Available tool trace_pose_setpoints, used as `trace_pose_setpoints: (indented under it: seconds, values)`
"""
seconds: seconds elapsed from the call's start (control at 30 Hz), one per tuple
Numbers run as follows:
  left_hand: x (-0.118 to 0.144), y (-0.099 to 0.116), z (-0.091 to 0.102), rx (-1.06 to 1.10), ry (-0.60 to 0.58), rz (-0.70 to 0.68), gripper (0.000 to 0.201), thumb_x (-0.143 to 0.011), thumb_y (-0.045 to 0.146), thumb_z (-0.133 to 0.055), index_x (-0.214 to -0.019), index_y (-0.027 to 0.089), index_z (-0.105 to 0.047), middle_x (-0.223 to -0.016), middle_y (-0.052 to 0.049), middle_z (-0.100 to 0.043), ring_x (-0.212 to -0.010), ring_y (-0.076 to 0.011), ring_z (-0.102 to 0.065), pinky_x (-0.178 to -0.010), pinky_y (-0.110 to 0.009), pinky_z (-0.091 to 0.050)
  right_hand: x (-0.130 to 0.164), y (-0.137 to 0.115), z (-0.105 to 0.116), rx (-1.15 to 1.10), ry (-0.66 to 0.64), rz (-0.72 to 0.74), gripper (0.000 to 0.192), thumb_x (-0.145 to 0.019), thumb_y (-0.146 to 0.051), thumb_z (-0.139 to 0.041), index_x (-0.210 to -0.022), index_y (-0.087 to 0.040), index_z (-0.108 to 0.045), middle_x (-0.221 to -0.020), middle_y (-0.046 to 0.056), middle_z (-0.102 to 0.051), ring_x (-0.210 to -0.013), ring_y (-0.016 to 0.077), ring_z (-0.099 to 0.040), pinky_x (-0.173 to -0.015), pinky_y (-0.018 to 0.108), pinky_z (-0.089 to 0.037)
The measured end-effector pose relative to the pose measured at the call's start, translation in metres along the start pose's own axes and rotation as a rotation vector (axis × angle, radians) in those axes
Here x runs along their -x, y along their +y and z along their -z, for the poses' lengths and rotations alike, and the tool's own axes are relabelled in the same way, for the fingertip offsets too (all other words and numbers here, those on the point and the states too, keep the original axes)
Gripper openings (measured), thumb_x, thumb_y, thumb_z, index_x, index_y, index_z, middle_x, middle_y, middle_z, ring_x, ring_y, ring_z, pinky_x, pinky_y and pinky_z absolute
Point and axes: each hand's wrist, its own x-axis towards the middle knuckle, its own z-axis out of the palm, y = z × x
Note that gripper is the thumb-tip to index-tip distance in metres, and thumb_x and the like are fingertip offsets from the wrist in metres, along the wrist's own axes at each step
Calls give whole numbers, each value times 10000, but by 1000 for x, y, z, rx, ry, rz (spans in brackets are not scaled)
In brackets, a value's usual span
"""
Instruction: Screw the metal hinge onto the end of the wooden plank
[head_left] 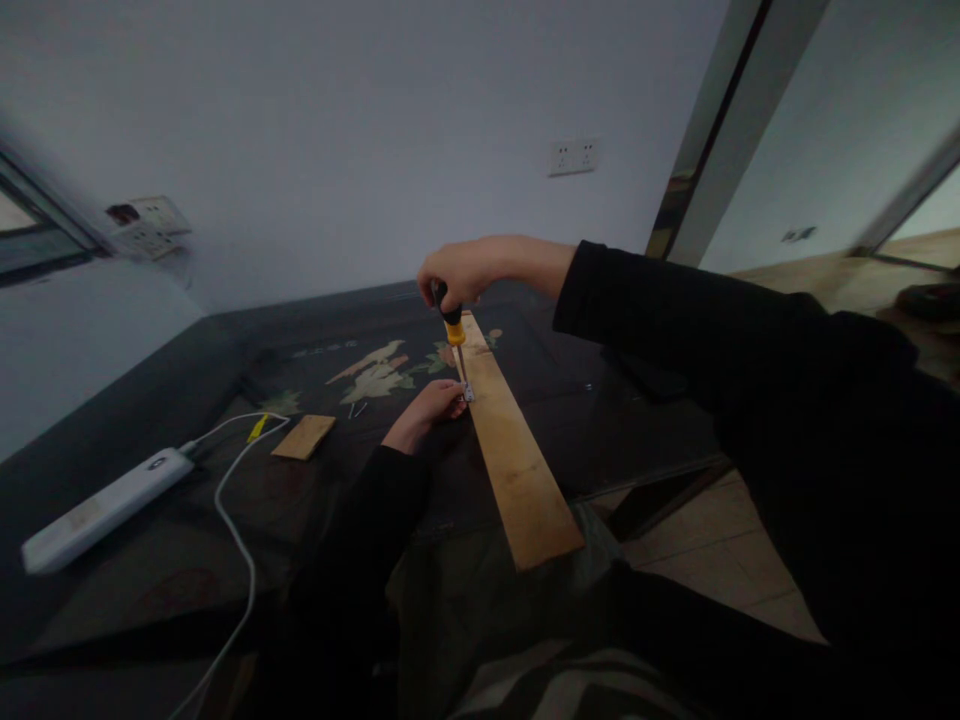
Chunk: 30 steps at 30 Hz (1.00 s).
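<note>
Wooden plank (517, 460) lying on dark counter (150, 400), near end hanging off. Right hand (465, 268) wrapped round upright yellow screwdriver (454, 335), tip on small metal piece (469, 396) at plank edge. Left hand (431, 405) pinching that piece. Could slip and poke fingers; plank could tip.

A home room (dim): painted table (315, 360), wall sockets (574, 156), tiled floor (720, 550).
</note>
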Motion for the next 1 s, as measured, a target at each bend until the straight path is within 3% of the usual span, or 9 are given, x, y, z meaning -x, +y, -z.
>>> trace_pose_setpoints:
  seconds: [0.1, 0.27, 0.53, 0.77, 1.0]
  values:
    - [-2, -1, 1, -11, 8, 14, 282, -871, 73, -521, -601, 142, -563, -493, 16, -532, -392, -58, -472, -440, -177, -351, 1, -2, 1, 15, -18, -5, 423, -867, -222, -667, -1271, -100, -641, -1114, 92, -689, -880, 176, -655, -748, 288, -489]
    - [0, 0, 1, -34, 17, 25, 245, -847, 79, -551, -612, 140, -584, -494, 11, -547, -407, -62, -486, -443, -170, -371, -10, 4, -12, 11, 164, -65, 439, -900, -393, -653, -1184, -59, -679, -1069, 162, -700, -957, 236, -661, -777, 327, -482]
    - [3, 0, 2, -15, 7, 8, 229, -843, 85, -550, -623, 128, -599, -512, 6, -551, -418, -62, -501, -447, -170, -386, -5, 5, -1, -41, -11, -13, 466, -833, -281, -727, -1253, -95, -649, -1081, 94, -682, -912, 191, -648, -772, 308, -510]
    - [1, 1, 2, -5, 8, 17, 231, -860, 126, -622, -631, 125, -593, -511, 5, -554, -401, -58, -488, -437, -173, -373, -7, 1, -13, -34, 163, -141, 426, -885, -395, -672, -1124, -45, -706, -939, 153, -723, -835, 218, -692, -756, 334, -513]
    - [6, 6, -2, 57, 32, 14, 259, -879, 74, -553, -627, 116, -599, -504, 12, -549, -407, -57, -486, -440, -173, -370, 3, -1, -9, -67, 155, -122, 383, -852, -315, -712, -1137, -59, -709, -935, 134, -738, -809, 195, -692, -739, 305, -514]
